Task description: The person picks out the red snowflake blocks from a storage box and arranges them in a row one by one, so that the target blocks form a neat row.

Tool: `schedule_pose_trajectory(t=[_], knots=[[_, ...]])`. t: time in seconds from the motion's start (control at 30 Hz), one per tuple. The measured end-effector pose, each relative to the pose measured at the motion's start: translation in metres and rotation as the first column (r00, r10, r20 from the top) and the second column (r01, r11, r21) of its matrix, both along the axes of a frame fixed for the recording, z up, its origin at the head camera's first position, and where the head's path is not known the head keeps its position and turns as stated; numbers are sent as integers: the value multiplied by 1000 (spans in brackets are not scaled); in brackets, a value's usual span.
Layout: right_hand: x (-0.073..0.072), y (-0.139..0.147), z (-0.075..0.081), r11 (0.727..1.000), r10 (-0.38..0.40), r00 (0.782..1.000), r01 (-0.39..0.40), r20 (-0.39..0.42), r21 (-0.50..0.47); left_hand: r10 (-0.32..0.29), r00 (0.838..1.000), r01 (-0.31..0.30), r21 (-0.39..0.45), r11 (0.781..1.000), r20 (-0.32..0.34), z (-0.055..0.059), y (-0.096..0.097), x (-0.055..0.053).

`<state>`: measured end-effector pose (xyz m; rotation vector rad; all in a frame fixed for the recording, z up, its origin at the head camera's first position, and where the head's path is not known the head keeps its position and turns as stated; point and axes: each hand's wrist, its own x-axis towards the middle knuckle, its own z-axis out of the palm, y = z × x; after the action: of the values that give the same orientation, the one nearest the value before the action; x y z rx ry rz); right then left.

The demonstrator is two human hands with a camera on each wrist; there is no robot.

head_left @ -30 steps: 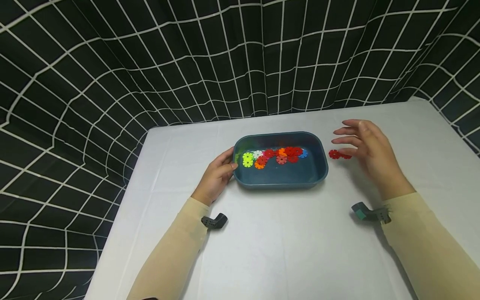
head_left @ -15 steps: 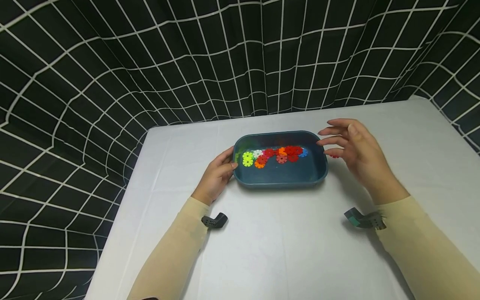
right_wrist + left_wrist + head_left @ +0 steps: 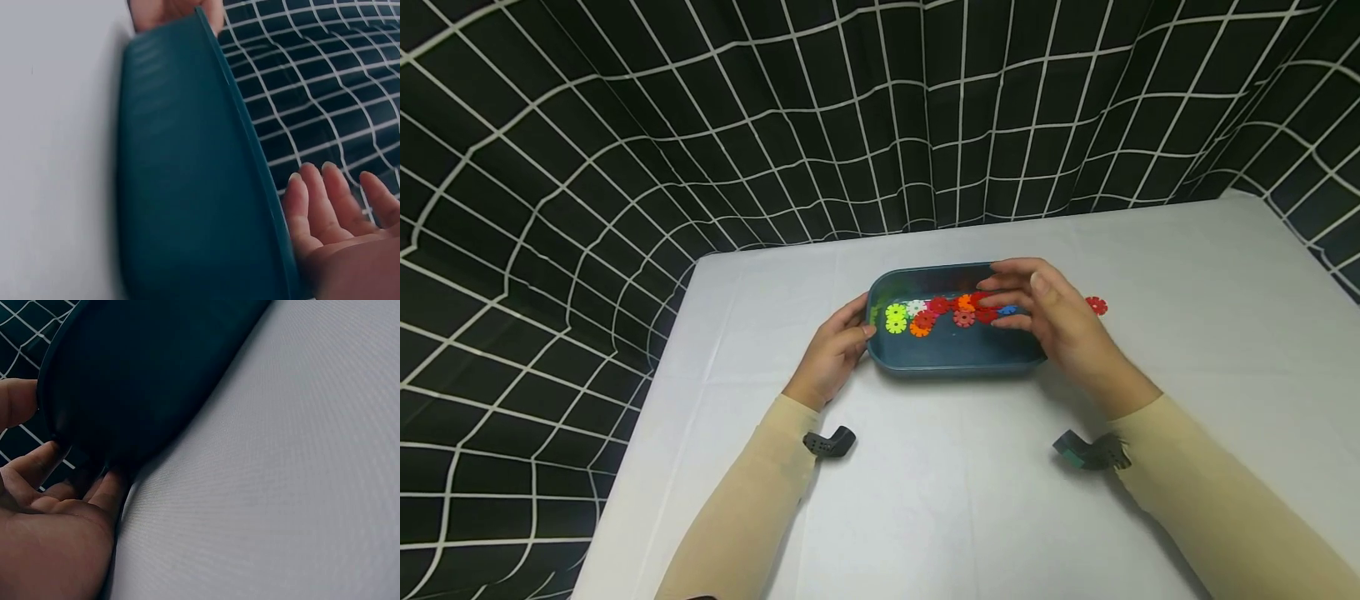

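Note:
A dark teal plastic bin sits on the white table. Inside lie several small notched flower-shaped discs: yellow-green, white, red, orange and blue. My left hand grips the bin's left end, thumb at the rim and fingers against the outer wall. My right hand hovers above the bin's right end, fingers spread and loosely bent, holding nothing visible. It hides that end and part of the discs. Just right of that hand, a red disc lies on the table.
A white cloth covers the table. Black curtain with a white grid hangs behind and to the left and right. Each wrist wears a small dark camera mount, on the left and the right.
My right hand has moved left, from over the red discs on the table to above the bin's right end. My left hand and the bin have stayed put.

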<state>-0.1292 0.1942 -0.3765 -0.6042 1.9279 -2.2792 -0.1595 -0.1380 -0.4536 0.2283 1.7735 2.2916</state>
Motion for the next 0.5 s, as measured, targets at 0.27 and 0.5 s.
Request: schedule_pose_trajectory(t=[0.27, 0.5], knots=[[-15, -27, -5, 995, 23, 1000, -25, 15, 93, 6, 1000, -6, 9, 1000, 15, 0, 0, 0], [-30, -49, -8, 989, 3, 995, -18, 104, 150, 1, 1000, -1, 9, 1000, 14, 2, 0, 1]])
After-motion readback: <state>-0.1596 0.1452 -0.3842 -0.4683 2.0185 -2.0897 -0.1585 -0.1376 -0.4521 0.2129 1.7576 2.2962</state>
